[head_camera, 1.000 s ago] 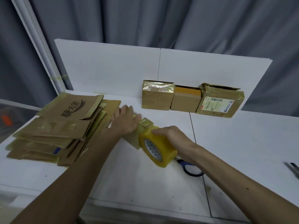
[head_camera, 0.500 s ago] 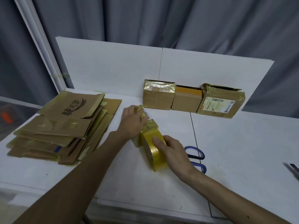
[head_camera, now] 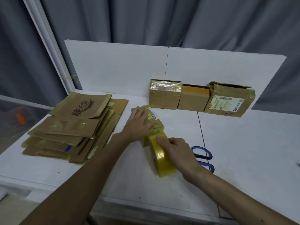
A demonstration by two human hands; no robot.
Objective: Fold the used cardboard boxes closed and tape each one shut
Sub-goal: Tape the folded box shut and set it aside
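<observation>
Small cardboard box point(head_camera: 158, 127) at the middle of the white table point(head_camera: 243, 151), wrapped in yellowish clear tape, barcode label on top. Held down by the left hand point(head_camera: 138, 123), fingers fairly straight and laid flat across the top, pressing rather than gripping. Against the box's near end, a roll of yellow packing tape point(head_camera: 162, 161), standing on edge. Gripped by the right hand point(head_camera: 177, 153), fingers curled over the roll's outer band, thumb hidden. Just beside that hand, flat on the table, blue-handled scissors point(head_camera: 203, 154), blades out of sight.

To the left, apart from the hands, an untidy stack of flattened cardboard boxes point(head_camera: 73, 127), the topmost printed with dark characters. At the back, three closed boxes in a row, side by side against an upright white board point(head_camera: 121, 67): a glossy taped box point(head_camera: 164, 96), a plain box point(head_camera: 194, 99) with an orange band along its top, and a labelled box point(head_camera: 228, 101) with a shipping label.

Table surface of white panels, with a thin seam running front to back, just right of the hands. Behind the board, a grey pleated curtain point(head_camera: 146, 18) across the room, and a white frame post point(head_camera: 48, 46) slanting up at the left.
</observation>
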